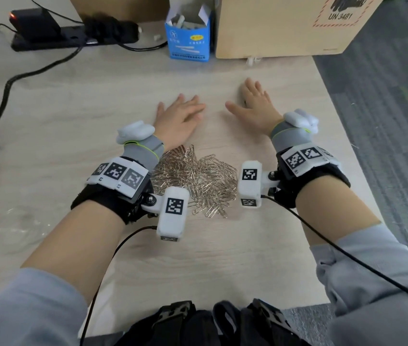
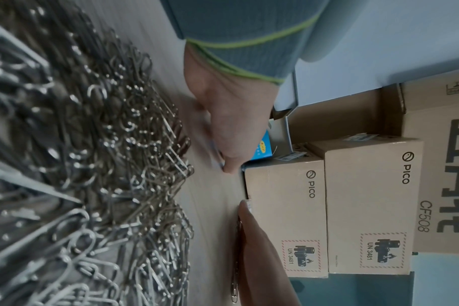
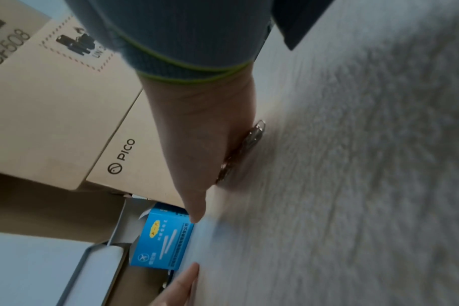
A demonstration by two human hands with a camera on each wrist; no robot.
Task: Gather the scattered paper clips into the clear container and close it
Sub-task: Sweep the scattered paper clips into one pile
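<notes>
Head: looking steeply down over the bench [image 1: 73,108].
Left wrist: skimming low, facing PICO boxes [image 2: 286,217].
Right wrist: skimming low, also catching the blue carton [image 3: 160,244].

Shiny metal paper clips [image 1: 195,181]; matt wood-grain table [image 1: 98,101]; matt cardboard box [image 1: 272,26].

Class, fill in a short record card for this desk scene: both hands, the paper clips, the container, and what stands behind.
left hand: open, fingers spread flat on the table, beyond the pile
right hand: open, flat on the table; a few clips show under its edge in the right wrist view
paper clips: one heap between the wrists
clear container: not identifiable in any view
behind: blue box, open; cardboard box; power strip
</notes>
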